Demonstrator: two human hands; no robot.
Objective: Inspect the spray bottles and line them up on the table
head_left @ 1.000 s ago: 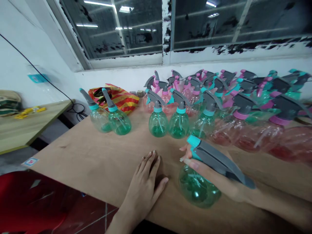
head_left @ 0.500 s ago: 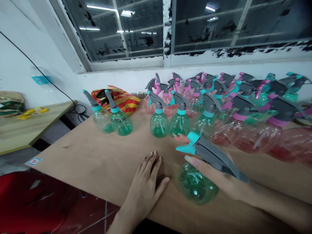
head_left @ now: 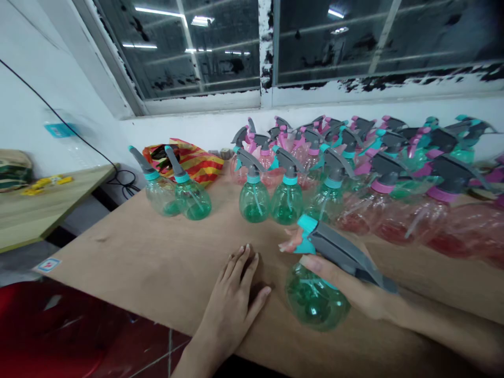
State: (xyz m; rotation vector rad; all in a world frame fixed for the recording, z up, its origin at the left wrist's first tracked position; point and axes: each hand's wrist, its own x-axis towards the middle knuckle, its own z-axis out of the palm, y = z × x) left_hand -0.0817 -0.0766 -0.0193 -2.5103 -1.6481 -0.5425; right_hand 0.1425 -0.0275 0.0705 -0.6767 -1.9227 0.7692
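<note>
My right hand [head_left: 342,281] is wrapped around the neck of a green spray bottle [head_left: 317,302], just under its grey and turquoise trigger head. Its thumb lies along the near side, and fingertips show beyond the turquoise trigger. The bottle leans slightly, close to the table's front edge; whether its base touches the wood cannot be made out. My left hand [head_left: 232,299] rests palm down on the wooden table [head_left: 157,257], fingers stretched out and holding nothing, a short way left of the bottle.
Two green spray bottles [head_left: 192,202] stand at the back left beside a red-and-yellow striped bag [head_left: 200,163]. Rows of green and pink spray bottles [head_left: 362,210] fill the back and right. A red chair [head_left: 47,331] stands at lower left, with a side table [head_left: 47,199] beyond.
The turquoise trigger is now drawn in toward the bottle, with my right fingers curled over it; before, it stuck out. My left hand has stayed flat. The view has shifted slightly.
</note>
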